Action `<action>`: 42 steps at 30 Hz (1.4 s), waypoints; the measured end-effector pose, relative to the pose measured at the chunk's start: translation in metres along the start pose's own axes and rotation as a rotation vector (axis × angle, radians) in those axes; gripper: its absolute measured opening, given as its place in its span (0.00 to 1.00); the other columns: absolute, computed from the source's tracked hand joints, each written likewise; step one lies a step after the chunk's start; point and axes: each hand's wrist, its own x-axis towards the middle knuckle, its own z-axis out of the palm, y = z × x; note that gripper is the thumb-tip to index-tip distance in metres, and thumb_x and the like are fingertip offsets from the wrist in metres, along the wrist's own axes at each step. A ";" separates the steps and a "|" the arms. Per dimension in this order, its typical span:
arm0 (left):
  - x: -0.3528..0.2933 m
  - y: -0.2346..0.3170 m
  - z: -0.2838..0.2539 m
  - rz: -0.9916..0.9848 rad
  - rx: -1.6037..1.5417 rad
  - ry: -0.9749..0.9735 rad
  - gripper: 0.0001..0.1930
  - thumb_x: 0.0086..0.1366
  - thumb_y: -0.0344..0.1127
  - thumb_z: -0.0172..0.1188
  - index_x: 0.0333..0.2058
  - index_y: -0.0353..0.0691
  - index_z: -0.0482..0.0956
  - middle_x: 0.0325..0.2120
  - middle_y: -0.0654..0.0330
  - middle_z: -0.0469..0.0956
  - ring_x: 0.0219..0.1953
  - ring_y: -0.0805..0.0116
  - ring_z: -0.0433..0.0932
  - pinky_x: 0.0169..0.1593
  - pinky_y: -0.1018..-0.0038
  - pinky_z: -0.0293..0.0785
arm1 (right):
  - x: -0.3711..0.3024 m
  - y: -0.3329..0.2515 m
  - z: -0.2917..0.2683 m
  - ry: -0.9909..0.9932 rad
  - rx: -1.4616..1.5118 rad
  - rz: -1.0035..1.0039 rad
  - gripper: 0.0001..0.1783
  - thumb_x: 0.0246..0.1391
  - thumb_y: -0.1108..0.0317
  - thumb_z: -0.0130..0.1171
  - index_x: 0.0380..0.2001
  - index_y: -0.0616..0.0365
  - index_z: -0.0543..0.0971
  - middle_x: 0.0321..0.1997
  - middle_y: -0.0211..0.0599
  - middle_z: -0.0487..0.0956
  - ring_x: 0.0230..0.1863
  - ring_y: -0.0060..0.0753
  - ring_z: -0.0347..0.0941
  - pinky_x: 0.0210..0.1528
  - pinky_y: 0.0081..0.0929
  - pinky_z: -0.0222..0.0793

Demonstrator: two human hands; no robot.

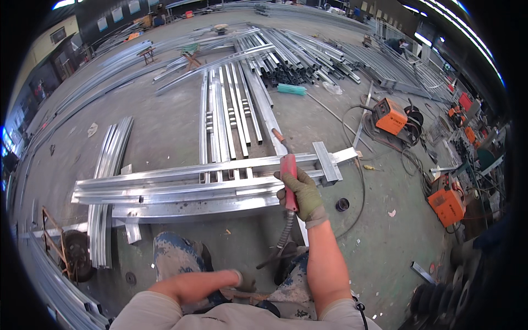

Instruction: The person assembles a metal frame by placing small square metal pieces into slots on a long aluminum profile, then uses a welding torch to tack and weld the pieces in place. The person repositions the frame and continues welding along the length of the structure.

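Observation:
My right hand [306,197], in an olive work glove, is wrapped around the red handle of a welding torch [289,168]. The torch's copper-coloured nozzle points up and away, and its cable hangs down toward my knees. Beneath and beyond it, shiny square metal tubes [181,177] lie crosswise in front of me, and the torch is held over their right part. A short flat metal piece [328,162] rests across their right end. My left hand [246,280], also gloved, is low by my lap between my knees; its fingers are too dark to make out.
Long tubes [228,110] stretch away toward a large tube pile [308,52]. Another tube bundle [110,181] lies at left, near a wheel [77,256]. Orange welding machines [390,115] and cables are at right. A dark round cup [342,204] stands on the floor. A person [395,46] is far right.

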 end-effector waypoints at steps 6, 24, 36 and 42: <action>-0.132 -0.003 -0.095 -0.208 -0.333 0.541 0.28 0.72 0.61 0.54 0.59 0.48 0.80 0.51 0.47 0.85 0.52 0.47 0.84 0.59 0.58 0.77 | -0.001 0.012 -0.032 -0.031 0.057 -0.107 0.25 0.64 0.65 0.68 0.62 0.58 0.75 0.54 0.39 0.85 0.32 0.33 0.82 0.27 0.31 0.81; -0.196 -0.210 -0.202 -0.733 -0.003 1.603 0.25 0.73 0.53 0.56 0.59 0.42 0.81 0.55 0.49 0.82 0.62 0.47 0.76 0.67 0.54 0.68 | 0.013 -0.183 0.006 -0.102 -0.637 -0.238 0.29 0.67 0.56 0.64 0.64 0.63 0.74 0.53 0.43 0.85 0.28 0.19 0.76 0.25 0.21 0.72; -0.183 -0.237 -0.186 -0.722 0.059 1.511 0.21 0.72 0.51 0.59 0.53 0.41 0.84 0.52 0.54 0.84 0.58 0.51 0.78 0.70 0.52 0.62 | 0.120 -0.118 0.079 -0.501 -1.097 0.368 0.28 0.63 0.56 0.71 0.59 0.63 0.78 0.40 0.37 0.87 0.22 0.20 0.76 0.22 0.21 0.72; -0.191 -0.232 -0.184 -0.735 0.051 1.478 0.21 0.72 0.52 0.59 0.51 0.43 0.85 0.51 0.54 0.84 0.59 0.51 0.78 0.72 0.50 0.60 | 0.172 -0.082 0.110 -0.759 -1.224 0.577 0.26 0.59 0.57 0.74 0.54 0.62 0.83 0.31 0.31 0.84 0.21 0.19 0.76 0.22 0.22 0.72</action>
